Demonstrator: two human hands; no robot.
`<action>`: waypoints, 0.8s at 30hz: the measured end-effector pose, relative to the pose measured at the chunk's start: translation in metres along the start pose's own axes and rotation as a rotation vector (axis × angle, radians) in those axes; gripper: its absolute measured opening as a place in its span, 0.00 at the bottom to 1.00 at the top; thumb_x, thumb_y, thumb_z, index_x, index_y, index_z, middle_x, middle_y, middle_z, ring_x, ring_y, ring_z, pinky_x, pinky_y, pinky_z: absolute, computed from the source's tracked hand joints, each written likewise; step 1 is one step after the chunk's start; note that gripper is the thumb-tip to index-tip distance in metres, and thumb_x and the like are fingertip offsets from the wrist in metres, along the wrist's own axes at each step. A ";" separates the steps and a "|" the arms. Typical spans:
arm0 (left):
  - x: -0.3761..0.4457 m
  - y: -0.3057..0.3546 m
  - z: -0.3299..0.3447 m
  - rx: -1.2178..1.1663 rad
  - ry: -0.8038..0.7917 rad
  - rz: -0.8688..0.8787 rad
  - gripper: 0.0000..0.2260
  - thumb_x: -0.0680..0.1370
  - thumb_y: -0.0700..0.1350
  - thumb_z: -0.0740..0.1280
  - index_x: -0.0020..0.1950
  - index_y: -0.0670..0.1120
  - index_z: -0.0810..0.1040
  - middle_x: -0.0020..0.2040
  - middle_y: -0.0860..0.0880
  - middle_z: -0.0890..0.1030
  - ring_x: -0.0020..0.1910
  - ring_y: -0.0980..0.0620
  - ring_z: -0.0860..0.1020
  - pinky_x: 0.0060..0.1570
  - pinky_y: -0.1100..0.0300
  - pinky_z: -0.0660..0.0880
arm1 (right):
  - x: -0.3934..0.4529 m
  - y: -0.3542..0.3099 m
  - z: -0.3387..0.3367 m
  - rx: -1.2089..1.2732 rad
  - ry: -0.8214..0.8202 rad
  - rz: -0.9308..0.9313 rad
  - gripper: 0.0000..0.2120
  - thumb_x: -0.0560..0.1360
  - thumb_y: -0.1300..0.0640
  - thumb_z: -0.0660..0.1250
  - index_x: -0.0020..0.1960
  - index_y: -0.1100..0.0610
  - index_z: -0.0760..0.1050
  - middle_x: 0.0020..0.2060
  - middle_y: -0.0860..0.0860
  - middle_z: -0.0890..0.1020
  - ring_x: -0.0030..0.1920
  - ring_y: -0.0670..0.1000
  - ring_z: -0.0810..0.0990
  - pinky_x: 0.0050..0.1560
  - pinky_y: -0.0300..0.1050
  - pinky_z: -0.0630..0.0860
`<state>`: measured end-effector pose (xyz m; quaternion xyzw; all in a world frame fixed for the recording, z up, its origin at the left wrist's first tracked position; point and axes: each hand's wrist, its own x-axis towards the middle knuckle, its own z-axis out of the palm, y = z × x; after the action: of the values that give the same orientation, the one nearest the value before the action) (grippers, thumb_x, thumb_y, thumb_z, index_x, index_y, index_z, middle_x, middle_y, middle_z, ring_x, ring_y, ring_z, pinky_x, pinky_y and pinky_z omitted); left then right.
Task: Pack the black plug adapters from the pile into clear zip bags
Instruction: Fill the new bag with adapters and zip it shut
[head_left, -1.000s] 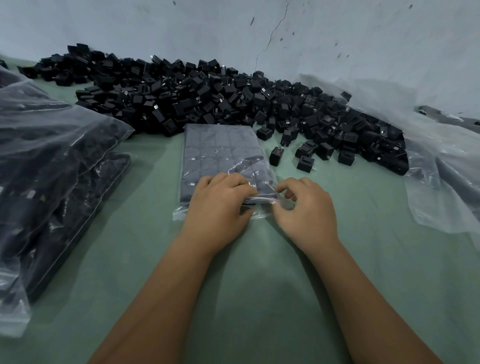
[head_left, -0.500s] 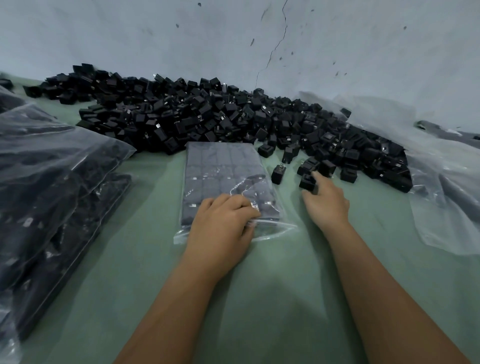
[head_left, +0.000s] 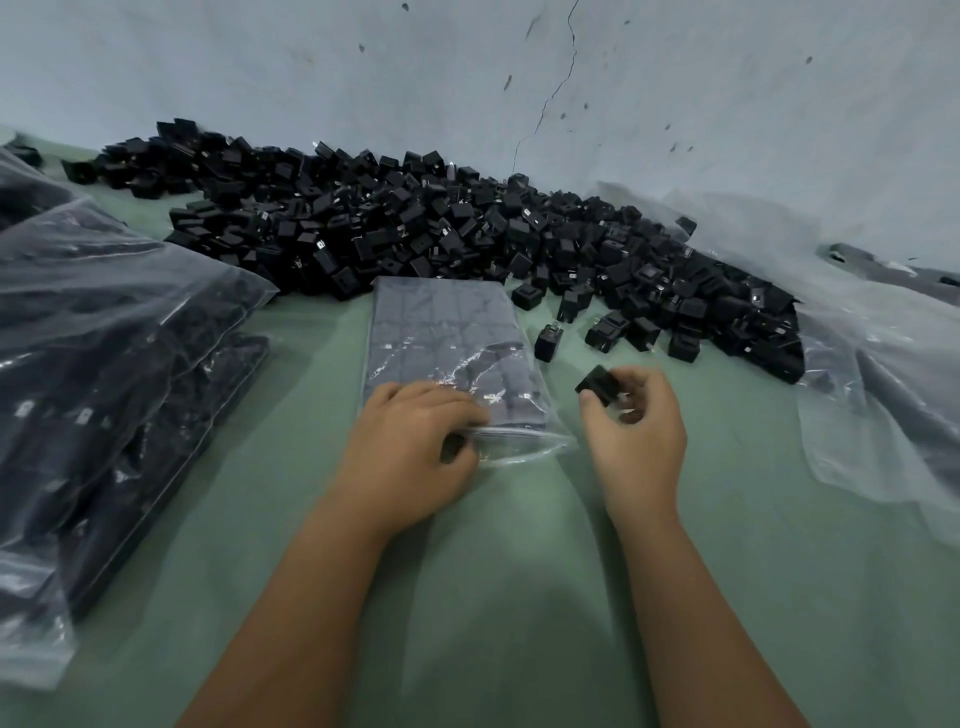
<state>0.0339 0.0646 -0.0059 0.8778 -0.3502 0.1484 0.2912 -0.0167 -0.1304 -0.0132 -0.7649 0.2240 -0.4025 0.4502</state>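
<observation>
While the big pile (head_left: 467, 234) of black adapters lies heaped along the wall at the back of the green table (head_left: 519, 597), with full bags (head_left: 104, 364) stacked at the left and loose plastic (head_left: 883, 389) at the right, the work sits in the middle. A clear zip bag (head_left: 447, 343) lies flat there, nearly full of adapters in neat rows, its mouth toward the person. The left hand (head_left: 410, 452) grips the bag's near edge, fingers curled over the top layer at the opening. The right hand (head_left: 636, 431) hovers just beside the mouth, its thumb and fingers pinching one adapter (head_left: 597, 384).

The step looks like slipping this piece into the last gap. To do it well, the left hand should lift the upper film just enough to hold the mouth open without disturbing the rows. The adapter should go in flat, turned to match its neighbours, prongs kept from snagging the film. It should be pushed clear of the zip strip, so the seal can close cleanly.
</observation>
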 end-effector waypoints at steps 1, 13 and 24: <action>-0.002 -0.004 -0.003 -0.001 0.013 -0.020 0.13 0.70 0.48 0.66 0.50 0.53 0.85 0.52 0.58 0.84 0.54 0.53 0.80 0.56 0.53 0.70 | -0.012 -0.007 0.000 0.018 -0.040 -0.052 0.14 0.69 0.62 0.71 0.48 0.47 0.74 0.46 0.46 0.79 0.46 0.44 0.76 0.47 0.35 0.71; -0.010 -0.009 -0.011 -0.377 0.343 -0.321 0.06 0.72 0.40 0.76 0.47 0.48 0.86 0.50 0.56 0.83 0.54 0.54 0.78 0.59 0.45 0.72 | -0.089 -0.046 0.026 -0.222 -0.284 -0.267 0.10 0.68 0.60 0.74 0.43 0.53 0.73 0.42 0.45 0.74 0.43 0.48 0.75 0.44 0.34 0.68; -0.009 -0.006 -0.011 -0.401 0.374 -0.333 0.07 0.72 0.41 0.75 0.48 0.50 0.85 0.53 0.57 0.80 0.57 0.55 0.76 0.62 0.55 0.72 | -0.087 -0.058 0.046 -0.093 -0.365 -0.171 0.16 0.74 0.61 0.68 0.61 0.53 0.79 0.59 0.44 0.76 0.56 0.35 0.72 0.58 0.20 0.61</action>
<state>0.0312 0.0798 -0.0045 0.8057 -0.1643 0.1858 0.5379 -0.0303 -0.0171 -0.0114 -0.8613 0.0914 -0.2833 0.4117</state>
